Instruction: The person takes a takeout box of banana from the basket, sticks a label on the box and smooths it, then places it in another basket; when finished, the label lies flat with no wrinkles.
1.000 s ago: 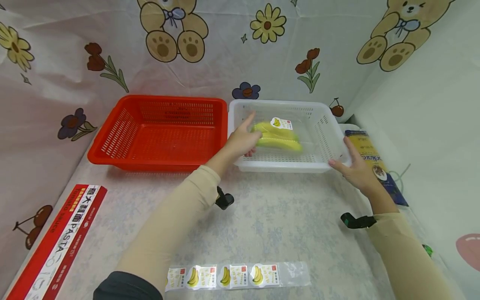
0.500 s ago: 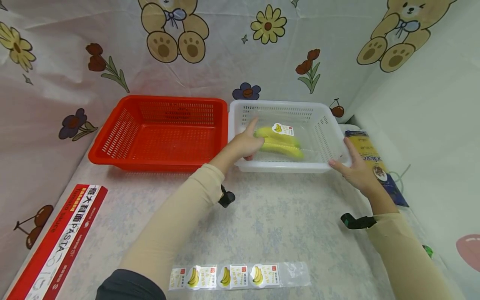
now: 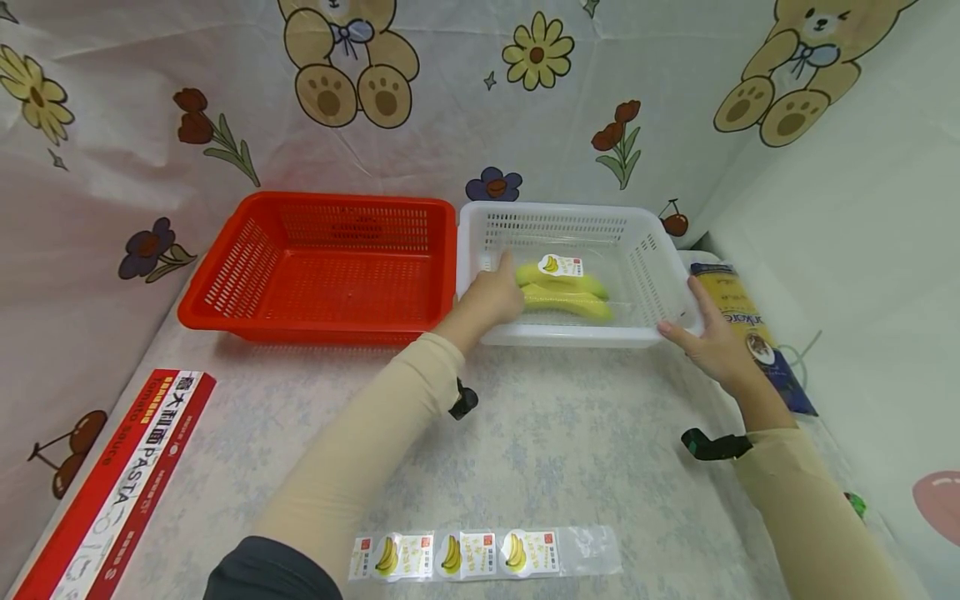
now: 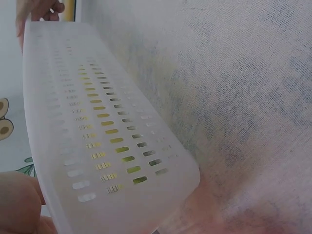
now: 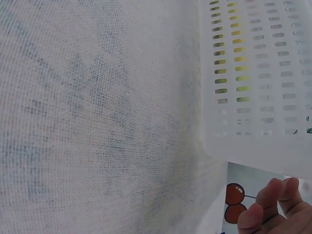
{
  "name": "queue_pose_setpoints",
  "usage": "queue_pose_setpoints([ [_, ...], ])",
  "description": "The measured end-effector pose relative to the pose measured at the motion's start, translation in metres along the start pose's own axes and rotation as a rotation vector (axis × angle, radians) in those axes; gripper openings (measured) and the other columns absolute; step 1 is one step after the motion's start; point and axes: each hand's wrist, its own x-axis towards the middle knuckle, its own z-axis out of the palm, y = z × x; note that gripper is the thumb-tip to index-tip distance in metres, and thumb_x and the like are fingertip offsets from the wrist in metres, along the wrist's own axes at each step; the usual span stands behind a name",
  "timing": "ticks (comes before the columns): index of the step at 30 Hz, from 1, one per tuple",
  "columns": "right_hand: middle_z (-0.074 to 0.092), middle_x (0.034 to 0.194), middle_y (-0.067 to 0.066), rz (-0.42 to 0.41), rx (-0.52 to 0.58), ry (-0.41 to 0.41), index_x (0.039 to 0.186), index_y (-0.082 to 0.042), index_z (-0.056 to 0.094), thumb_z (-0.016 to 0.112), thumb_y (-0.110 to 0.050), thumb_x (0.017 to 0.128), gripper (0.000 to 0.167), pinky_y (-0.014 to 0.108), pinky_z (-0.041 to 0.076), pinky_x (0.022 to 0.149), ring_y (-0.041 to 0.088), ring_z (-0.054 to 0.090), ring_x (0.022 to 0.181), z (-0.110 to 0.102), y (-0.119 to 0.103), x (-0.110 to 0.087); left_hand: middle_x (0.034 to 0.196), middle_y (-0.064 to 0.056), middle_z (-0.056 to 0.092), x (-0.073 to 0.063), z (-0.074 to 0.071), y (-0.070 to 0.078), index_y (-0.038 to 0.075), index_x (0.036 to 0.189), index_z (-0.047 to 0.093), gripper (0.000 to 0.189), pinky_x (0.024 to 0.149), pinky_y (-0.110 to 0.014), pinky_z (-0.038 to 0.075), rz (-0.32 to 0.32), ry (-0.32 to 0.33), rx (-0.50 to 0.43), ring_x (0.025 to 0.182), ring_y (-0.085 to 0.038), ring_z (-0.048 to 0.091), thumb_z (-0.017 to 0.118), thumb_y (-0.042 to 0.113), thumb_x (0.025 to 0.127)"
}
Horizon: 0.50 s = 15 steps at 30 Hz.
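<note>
In the head view, my left hand [image 3: 492,297] reaches over the front left corner of a white basket [image 3: 570,335] and grips the left end of a clear pack of yellow-green bananas [image 3: 566,302]. Its index finger points toward the back wall; the other fingertips are hidden. A banana sticker is on the pack, which lies low inside the basket. At the front right corner, my right hand [image 3: 716,343] holds the basket's rim, thumb in front, fingers along the side. Through the slots in the basket wall, yellow shows in the left wrist view.
Left of the white basket stands a red basket [image 3: 322,329]. A red pasta box [image 3: 123,483] lies at the left, a yellow and blue packet [image 3: 742,325] at the right. A strip of banana stickers [image 3: 480,553] lies near the front. A printed cloth hangs behind.
My left hand has come slightly down and toward the front, and the banana pack has sunk lower into the white basket. My right hand stays at the rim.
</note>
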Motion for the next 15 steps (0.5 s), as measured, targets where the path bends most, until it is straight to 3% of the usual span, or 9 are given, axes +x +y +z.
queue_pose_setpoints([
  [3,0.001,0.166,0.018,0.005,-0.001,0.007,0.156,-0.041,-0.012,0.06,-0.042,0.098,0.092,0.073,0.027,0.107,0.046,0.023,0.14,0.0,0.001,0.0,0.146,-0.021,0.044,-0.002,0.002,0.002,0.02,0.161,0.004,0.073,0.112,-0.065,0.028,0.003,0.028,0.045,0.125,-0.033,0.052,0.045,0.022,0.1],
  [7,0.001,0.167,0.018,0.012,0.001,0.016,0.157,-0.039,-0.011,0.06,-0.042,0.097,0.093,0.074,0.024,0.108,0.046,0.022,0.141,0.001,0.004,0.001,0.148,-0.021,0.038,-0.008,0.004,0.005,0.019,0.159,0.014,0.067,0.105,-0.062,0.038,0.037,0.079,0.114,0.121,-0.035,0.052,0.046,0.02,0.101],
  [10,0.001,0.166,0.018,0.013,-0.006,0.025,0.157,-0.038,-0.011,0.06,-0.042,0.097,0.093,0.075,0.023,0.108,0.047,0.02,0.142,0.0,0.004,0.0,0.145,-0.019,0.038,-0.014,0.004,0.005,0.017,0.157,0.021,0.062,0.099,-0.054,0.046,0.113,0.119,0.161,0.115,-0.035,0.05,0.047,0.019,0.1],
  [15,-0.001,0.167,0.015,-0.029,-0.047,0.063,0.159,-0.034,-0.008,0.059,-0.043,0.097,0.091,0.077,0.017,0.108,0.05,0.012,0.147,0.0,0.005,-0.002,0.154,-0.017,0.031,-0.028,0.002,0.007,0.019,0.158,0.023,0.061,0.103,-0.052,0.046,0.225,0.174,0.187,0.124,-0.035,0.044,0.045,0.026,0.101],
])
